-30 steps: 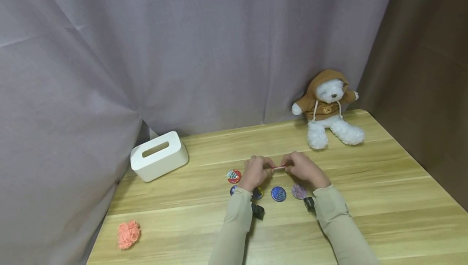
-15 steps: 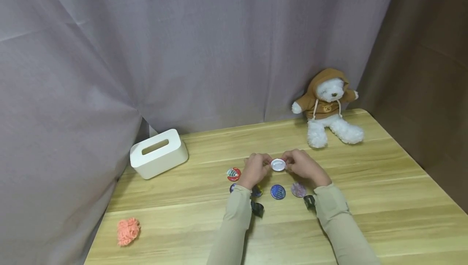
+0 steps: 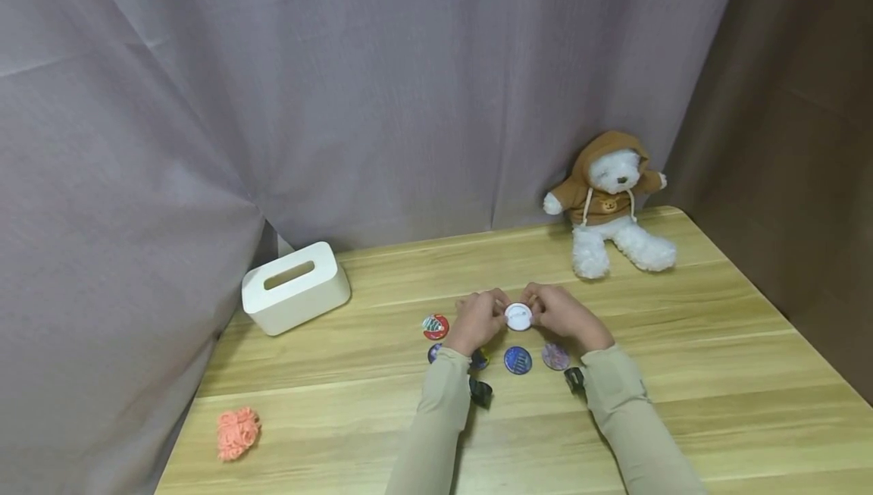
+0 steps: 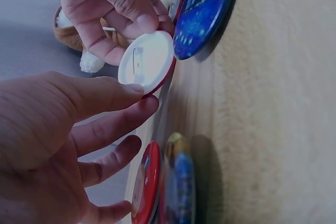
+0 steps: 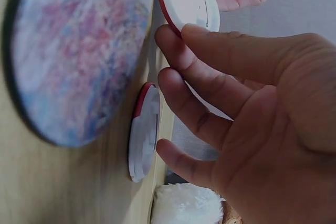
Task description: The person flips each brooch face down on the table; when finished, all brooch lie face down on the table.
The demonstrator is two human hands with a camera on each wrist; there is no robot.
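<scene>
A round pin badge (image 3: 518, 317) with a red rim shows its white back and safety pin. My left hand (image 3: 477, 322) pinches one edge of it between thumb and forefinger, and my right hand (image 3: 564, 314) pinches the opposite edge. In the left wrist view, the badge's white back (image 4: 149, 59) is tilted, with the left thumb on its rim. Below the hands lie a blue badge (image 3: 517, 360), a pinkish-purple badge (image 3: 555, 356) and, partly hidden by the left wrist, a dark blue-and-yellow badge (image 3: 480, 359). A red-and-white badge (image 5: 143, 135) is near the right hand's lower fingers.
A red badge with a tree picture (image 3: 435, 326) lies left of the left hand, a blue one (image 3: 433, 352) just below. A white tissue box (image 3: 296, 289) stands back left, a coral scrunched item (image 3: 238, 433) front left. A teddy bear in a brown hoodie (image 3: 610, 203) sits back right.
The badge held between both hands has turned from edge-on, with its red rim showing, to its white pin side facing up toward the head camera. Both hands stay in nearly the same place.
</scene>
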